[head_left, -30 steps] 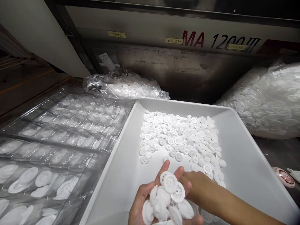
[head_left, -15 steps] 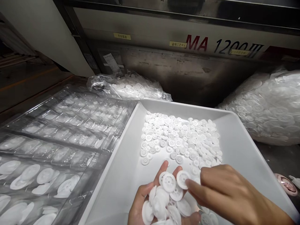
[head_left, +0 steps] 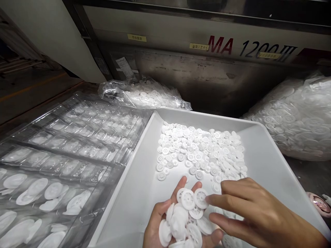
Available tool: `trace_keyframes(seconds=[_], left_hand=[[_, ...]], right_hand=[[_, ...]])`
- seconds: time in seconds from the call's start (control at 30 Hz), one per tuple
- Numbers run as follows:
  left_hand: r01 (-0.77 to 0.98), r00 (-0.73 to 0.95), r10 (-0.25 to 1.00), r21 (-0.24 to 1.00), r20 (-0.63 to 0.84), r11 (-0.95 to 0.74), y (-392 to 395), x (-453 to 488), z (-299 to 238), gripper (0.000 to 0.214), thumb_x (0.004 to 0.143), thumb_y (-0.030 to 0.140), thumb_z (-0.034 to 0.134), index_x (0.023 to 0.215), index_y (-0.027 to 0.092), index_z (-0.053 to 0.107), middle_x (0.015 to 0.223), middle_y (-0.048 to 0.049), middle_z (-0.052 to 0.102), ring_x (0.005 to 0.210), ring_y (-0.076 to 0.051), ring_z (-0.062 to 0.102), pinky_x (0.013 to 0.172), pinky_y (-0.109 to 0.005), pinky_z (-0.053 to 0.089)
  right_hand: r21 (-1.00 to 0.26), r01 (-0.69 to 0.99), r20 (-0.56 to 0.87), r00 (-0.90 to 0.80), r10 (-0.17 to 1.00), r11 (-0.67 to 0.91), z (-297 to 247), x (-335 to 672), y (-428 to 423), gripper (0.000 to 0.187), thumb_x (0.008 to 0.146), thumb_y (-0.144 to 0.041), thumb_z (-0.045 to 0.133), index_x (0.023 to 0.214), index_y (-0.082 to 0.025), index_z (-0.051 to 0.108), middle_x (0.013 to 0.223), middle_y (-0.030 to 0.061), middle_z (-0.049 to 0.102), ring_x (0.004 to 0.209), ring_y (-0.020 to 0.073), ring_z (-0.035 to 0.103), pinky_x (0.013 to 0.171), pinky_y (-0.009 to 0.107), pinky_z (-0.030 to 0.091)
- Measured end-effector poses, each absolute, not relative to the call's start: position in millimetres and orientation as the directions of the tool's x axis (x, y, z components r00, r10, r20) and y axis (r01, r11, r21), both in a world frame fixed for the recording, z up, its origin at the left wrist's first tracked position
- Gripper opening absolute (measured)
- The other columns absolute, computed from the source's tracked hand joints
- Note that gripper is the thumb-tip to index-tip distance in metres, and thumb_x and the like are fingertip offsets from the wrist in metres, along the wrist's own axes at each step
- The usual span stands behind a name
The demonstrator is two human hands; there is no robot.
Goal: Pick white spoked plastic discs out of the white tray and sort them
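My left hand [head_left: 156,225] is cupped palm up at the bottom of the view, holding a pile of white plastic wheels [head_left: 184,217]. My right hand [head_left: 248,210] reaches in from the right, fingers stretched out, its fingertips touching the wheels at the top of that pile. Both hands hover over a white tray [head_left: 139,193] with several loose white wheels [head_left: 204,151] heaped in its far half.
Clear plastic blister trays [head_left: 64,155] with wheels seated in pockets lie to the left. A plastic bag of wheels [head_left: 144,94] sits behind the tray, a larger bag [head_left: 294,117] at right. A grey machine wall marked MA 1200 [head_left: 232,44] stands behind. A pink round object [head_left: 319,203] lies at right.
My right hand rose from under the left hand's side and now lies over the pile, fingertips on the top wheels. My left hand stayed in place with its wheels.
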State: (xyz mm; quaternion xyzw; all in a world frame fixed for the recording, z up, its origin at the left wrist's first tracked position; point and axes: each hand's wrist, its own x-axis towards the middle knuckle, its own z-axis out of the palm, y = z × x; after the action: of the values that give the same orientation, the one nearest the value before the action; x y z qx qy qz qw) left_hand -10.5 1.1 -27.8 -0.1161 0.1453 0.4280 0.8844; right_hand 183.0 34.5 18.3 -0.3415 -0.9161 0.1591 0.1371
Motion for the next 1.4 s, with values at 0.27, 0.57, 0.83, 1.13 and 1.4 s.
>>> trace_keyframes(seconds=[0.27, 0.57, 0.83, 1.13, 1.4], left_hand=[[-0.773, 0.600, 0.684, -0.080, -0.416, 0.629, 1.6, -14.0, -26.6, 0.037, 0.090, 0.035, 0.029, 0.119, 0.038, 0.052, 0.122, -0.0002, 0.062, 0.103, -0.024, 0.060, 0.100, -0.051, 0.031], [-0.782, 0.561, 0.724, 0.030, -0.400, 0.623, -0.5, -14.9, -31.8, 0.038, 0.088, 0.031, 0.034, 0.122, 0.035, 0.049, 0.129, -0.0016, 0.057, 0.106, -0.026, 0.059, 0.101, -0.046, 0.032], [-0.762, 0.583, 0.689, 0.003, -0.430, 0.647, 0.9, -17.2, -24.1, 0.039, 0.091, 0.035, 0.026, 0.119, 0.035, 0.053, 0.120, -0.0030, 0.064, 0.104, -0.024, 0.060, 0.098, -0.044, 0.036], [-0.803, 0.553, 0.720, -0.040, -0.419, 0.594, 1.5, -13.4, -26.3, 0.040, 0.088, 0.029, 0.029, 0.120, 0.026, 0.054, 0.126, -0.0079, 0.058, 0.117, -0.027, 0.052, 0.102, -0.048, 0.031], [-0.812, 0.576, 0.729, -0.152, -0.370, 0.564, 2.4, -13.8, -23.7, 0.040, 0.090, 0.031, 0.026, 0.120, 0.029, 0.053, 0.127, -0.0063, 0.053, 0.115, -0.025, 0.054, 0.102, -0.052, 0.030]], right_hand=[[-0.597, 0.696, 0.009, -0.492, 0.871, 0.399, 14.1, 195.2, 32.4, 0.045, 0.081, -0.039, 0.065, 0.118, -0.037, 0.040, 0.095, -0.0034, 0.061, 0.071, 0.0112, 0.055, 0.065, 0.022, 0.047], [-0.773, 0.610, -0.194, -0.491, 0.849, 0.177, 8.2, 176.6, 35.6, 0.045, 0.075, -0.029, 0.069, 0.111, -0.035, 0.042, 0.073, -0.0054, 0.039, 0.068, 0.0126, 0.042, 0.063, 0.024, 0.039], [-0.823, 0.564, -0.255, -0.463, 0.849, 0.060, 5.8, 171.9, 36.6, 0.033, 0.076, -0.029, 0.068, 0.101, -0.033, 0.046, 0.071, -0.0061, 0.034, 0.067, 0.0123, 0.036, 0.062, 0.024, 0.033], [-0.967, 0.169, -0.250, -0.453, 0.856, -0.192, -1.0, 167.7, 36.8, 0.016, 0.078, -0.027, 0.059, 0.088, -0.024, 0.048, 0.068, -0.0057, 0.031, 0.058, 0.0094, 0.029, 0.051, 0.022, 0.028], [-0.697, -0.428, -0.255, -0.602, 0.757, -0.575, -5.4, 169.5, 41.3, 0.017, 0.091, -0.034, 0.044, 0.088, -0.021, 0.053, 0.074, -0.0019, 0.052, 0.033, -0.0025, 0.026, 0.028, 0.010, 0.017]])
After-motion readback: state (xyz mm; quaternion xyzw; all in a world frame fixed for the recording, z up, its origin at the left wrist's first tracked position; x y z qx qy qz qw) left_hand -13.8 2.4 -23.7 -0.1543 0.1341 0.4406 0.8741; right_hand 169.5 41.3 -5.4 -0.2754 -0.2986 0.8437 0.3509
